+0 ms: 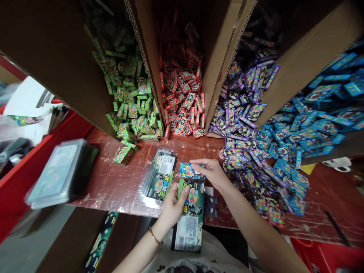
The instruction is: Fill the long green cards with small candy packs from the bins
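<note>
My left hand [175, 201], with a bracelet at the wrist, grips a flat green and black printed package [190, 223] near the table's front edge. Its thumb lies on the front of the package. Just above the package's upper end, my right hand [209, 170] pinches a small blue box [187, 170] by its right side. To the left of both hands, a stack of clear plastic packs with green and black printed cards [160, 174] lies on the red table [113, 185]. What is inside the held package is hidden.
Cardboard bins [148, 72] at the back hold green boxes [142, 102], red boxes [184, 102], purple boxes [241, 110] and blue boxes [309, 117]. Purple and blue boxes spill forward on the right. Clear plastic cases [57, 170] are stacked at the left beside a red crate [36, 151].
</note>
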{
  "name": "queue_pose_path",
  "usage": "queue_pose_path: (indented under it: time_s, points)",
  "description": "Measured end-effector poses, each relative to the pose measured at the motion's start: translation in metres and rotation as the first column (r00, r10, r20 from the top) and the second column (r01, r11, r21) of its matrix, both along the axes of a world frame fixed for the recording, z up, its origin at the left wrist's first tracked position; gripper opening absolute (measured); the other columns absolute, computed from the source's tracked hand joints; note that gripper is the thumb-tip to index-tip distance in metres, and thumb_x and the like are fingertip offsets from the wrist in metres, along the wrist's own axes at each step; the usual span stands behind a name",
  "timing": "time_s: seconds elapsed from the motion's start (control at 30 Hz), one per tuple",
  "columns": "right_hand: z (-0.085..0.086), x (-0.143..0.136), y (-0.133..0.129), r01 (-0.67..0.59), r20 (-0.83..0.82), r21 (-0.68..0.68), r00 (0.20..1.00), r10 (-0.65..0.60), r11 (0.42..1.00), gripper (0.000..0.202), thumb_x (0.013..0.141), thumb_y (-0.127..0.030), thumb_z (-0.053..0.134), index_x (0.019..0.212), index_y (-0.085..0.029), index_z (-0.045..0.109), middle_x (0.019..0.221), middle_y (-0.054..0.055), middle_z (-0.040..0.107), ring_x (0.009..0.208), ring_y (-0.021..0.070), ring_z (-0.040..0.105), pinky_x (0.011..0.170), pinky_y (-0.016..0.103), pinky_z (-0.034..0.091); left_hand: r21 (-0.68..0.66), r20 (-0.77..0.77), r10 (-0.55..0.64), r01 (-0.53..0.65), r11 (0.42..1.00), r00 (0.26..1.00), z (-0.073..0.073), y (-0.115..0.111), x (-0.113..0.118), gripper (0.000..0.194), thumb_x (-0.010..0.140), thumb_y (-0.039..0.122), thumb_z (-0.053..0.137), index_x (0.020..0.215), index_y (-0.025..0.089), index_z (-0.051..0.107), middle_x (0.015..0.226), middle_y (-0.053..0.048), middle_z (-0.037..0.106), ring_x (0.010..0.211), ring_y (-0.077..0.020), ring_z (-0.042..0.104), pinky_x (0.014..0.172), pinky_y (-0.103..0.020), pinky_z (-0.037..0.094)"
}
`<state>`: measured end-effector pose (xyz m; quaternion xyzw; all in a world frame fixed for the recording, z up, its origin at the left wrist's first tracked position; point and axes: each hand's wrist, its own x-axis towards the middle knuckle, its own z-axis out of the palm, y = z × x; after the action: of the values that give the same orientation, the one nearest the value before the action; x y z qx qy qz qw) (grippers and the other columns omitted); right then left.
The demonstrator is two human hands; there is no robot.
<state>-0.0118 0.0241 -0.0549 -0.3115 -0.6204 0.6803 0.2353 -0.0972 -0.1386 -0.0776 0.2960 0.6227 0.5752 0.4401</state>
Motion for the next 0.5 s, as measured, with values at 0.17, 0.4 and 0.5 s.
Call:
queue_pose_path:
  time_s: [0.17, 0.4, 0.5]
  points:
    - [0.005, -0.005, -0.001, 0.102, -0.073, 0.002, 0.992, -0.101, 0.995, 0.027, 0.064, -0.039, 0.076, 0.086, -0.023, 0.075, 0.090, 0.005, 0.074, 0.083, 0.0226, 0.067, 0.078, 0.037, 0.053, -0.003, 0.006, 0.008, -0.008, 1.000, 1.000, 0.003, 0.002, -0.002, 0.031, 0.085, 0.045, 0.051, 0.101, 0.018, 0.053, 0.096, -0.006, 0.065, 0.094, -0.0207, 0.059, 0.086, -0.033, 0.045]
    - [0.002, 0.003, -0.001, 0.030, -0.030, 0.061, 0.999, -0.028, 0.998, 0.023, 0.066, -0.038, 0.075, 0.085, -0.025, 0.074, 0.089, 0.004, 0.074, 0.083, 0.0225, 0.068, 0.076, 0.037, 0.054, 0.001, 0.046, 0.043, -0.043, 0.999, 0.998, 0.002, 0.001, -0.001, 0.028, 0.084, 0.045, 0.053, 0.090, 0.018, 0.052, 0.089, -0.004, 0.066, 0.083, -0.0186, 0.061, 0.078, -0.030, 0.048]
    - [-0.003, 0.011, -0.005, -0.100, 0.042, 0.131, 0.995, 0.095, 0.986, 0.020, 0.069, -0.037, 0.072, 0.085, -0.024, 0.074, 0.089, 0.004, 0.074, 0.082, 0.0225, 0.068, 0.076, 0.037, 0.054, -0.010, 0.039, 0.029, -0.029, 1.000, 0.999, -0.003, -0.002, 0.002, 0.026, 0.085, 0.044, 0.053, 0.087, 0.018, 0.051, 0.084, -0.004, 0.065, 0.079, -0.0179, 0.062, 0.075, -0.030, 0.049]
